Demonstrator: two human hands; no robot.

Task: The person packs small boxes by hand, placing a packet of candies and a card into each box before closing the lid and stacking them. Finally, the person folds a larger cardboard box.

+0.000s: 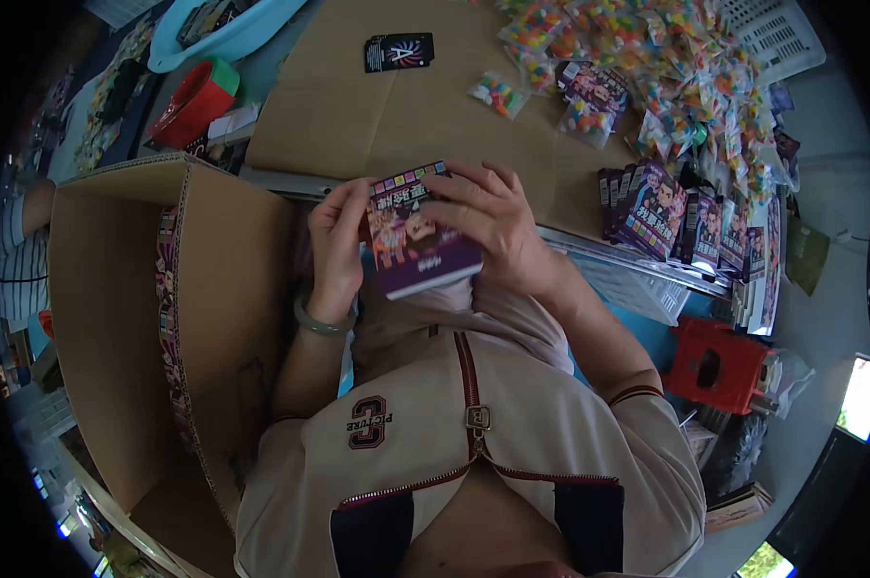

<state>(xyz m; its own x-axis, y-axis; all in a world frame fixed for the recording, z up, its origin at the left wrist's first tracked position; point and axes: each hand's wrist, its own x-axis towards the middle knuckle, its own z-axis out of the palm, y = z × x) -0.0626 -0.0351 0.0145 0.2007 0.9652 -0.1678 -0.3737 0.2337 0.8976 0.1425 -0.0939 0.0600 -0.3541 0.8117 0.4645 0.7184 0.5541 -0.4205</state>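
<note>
A purple printed card box [417, 262] is held tilted over my lap, its front with cartoon figures facing up. My left hand [338, 236] grips its left edge, thumb along the side. Fingers of my right hand [488, 217] lie bent over the upper right part of the box and cover some of the print. Just beyond the hands is the cardboard-covered table [435, 106]. On it lie a few black cards [399, 53] and a small clear bag of colourful pieces [498, 94].
A heap of clear bags with colourful pieces [637, 58] covers the far right, beside a white basket [772, 39]. Several similar purple boxes [656, 212] stand at the table's right edge. An open carton [233, 289] holding purple boxes is at my left; a red stool [714, 366] is right.
</note>
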